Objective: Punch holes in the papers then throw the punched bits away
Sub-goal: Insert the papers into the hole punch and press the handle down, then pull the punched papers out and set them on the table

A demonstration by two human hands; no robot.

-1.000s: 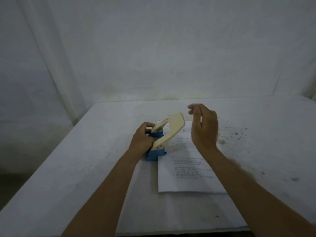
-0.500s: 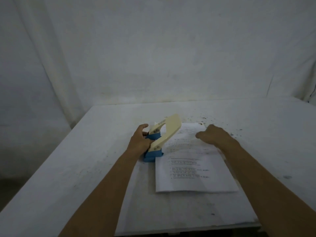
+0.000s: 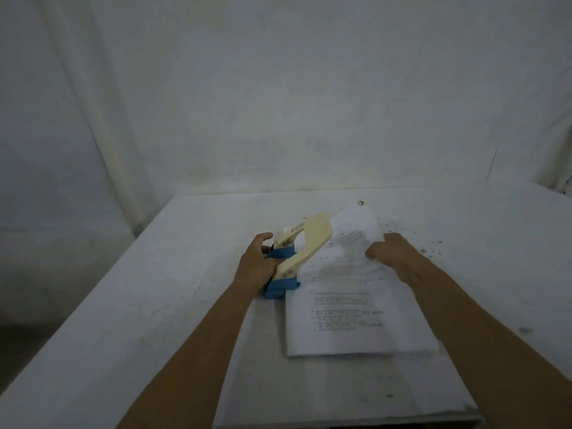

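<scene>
While L hand (image 3: 258, 264) clamps punch (image 3: 294, 258) base, R hand (image 3: 390, 252) pinches top sheet (image 3: 356, 233), curled up. Risk: sheet tears or stack (image 3: 346, 320) shifts, misaligned holes.

The left hand (image 3: 258, 264) covered the left side of the hole punch (image 3: 291, 258), hiding how the fingers gripped its blue base. The right hand (image 3: 390, 253) hid the sheet's edge it pinched, and the lifted far end of the papers (image 3: 349, 301) was blurred. Their print was too small to read. Specks (image 3: 431, 250) near the table's (image 3: 154, 305) far right edge were too small to identify. Both forearms ran off the bottom edge.
</scene>
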